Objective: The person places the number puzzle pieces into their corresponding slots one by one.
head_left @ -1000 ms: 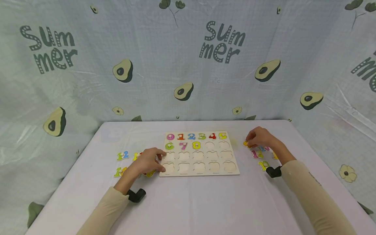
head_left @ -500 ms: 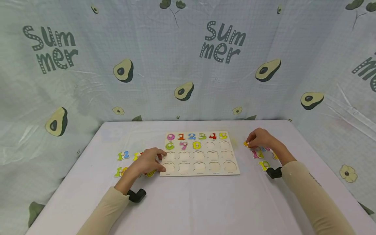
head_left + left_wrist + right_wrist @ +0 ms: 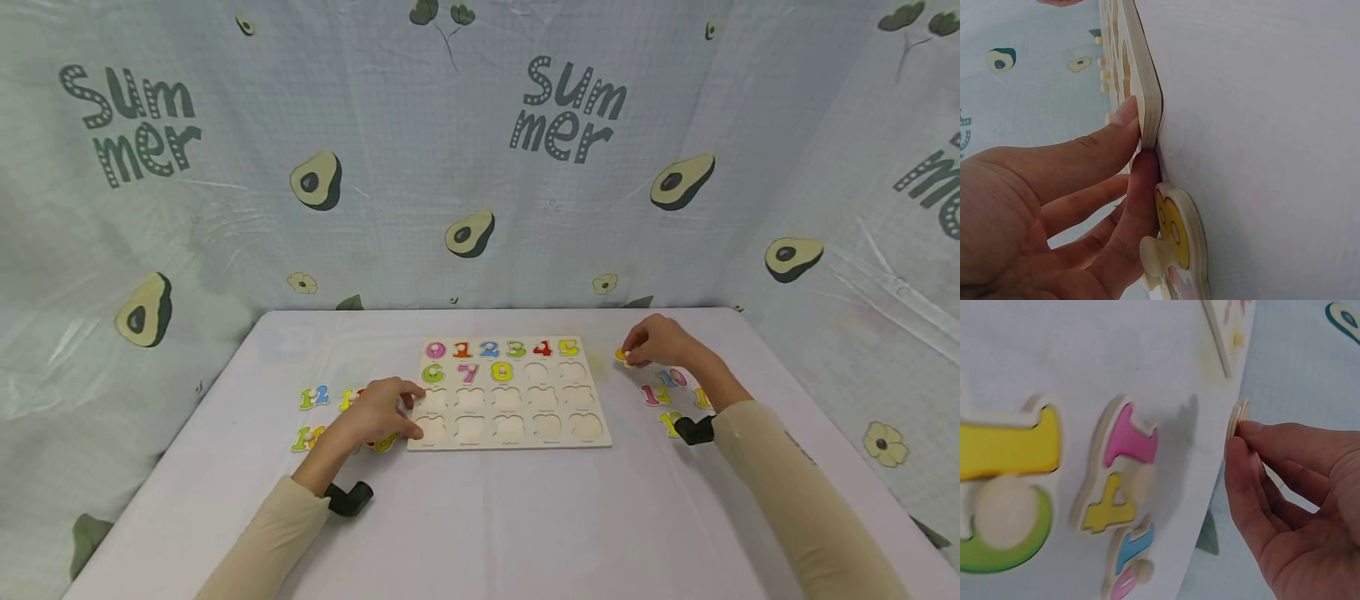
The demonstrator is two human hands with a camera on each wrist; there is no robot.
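A pale wooden number puzzle board (image 3: 487, 410) lies on the table, its top row filled with 0 to 5 and 6, 7 and 8 set below. My left hand (image 3: 381, 410) holds its left edge near the front corner; the left wrist view has the thumb (image 3: 1100, 147) on the board's face and a finger at its edge. My right hand (image 3: 660, 342) pinches a yellow-orange number piece (image 3: 621, 355), raised over the table right of the board. In the right wrist view that piece (image 3: 1233, 428) is edge-on, its digit hidden.
Loose knobbed pieces lie right of the board, among them a pink-and-yellow 14 (image 3: 656, 394) and a blue-and-pink 10 (image 3: 677, 377). More lie at left, including a 12 (image 3: 313, 397); a yellow-topped piece (image 3: 1180, 228) sits by my left fingers. A printed cloth (image 3: 390, 250) hangs behind.
My right hand has lifted the yellow-orange piece and moved slightly up and left, uncovering more of the 10. The left hand and the board have stayed put.
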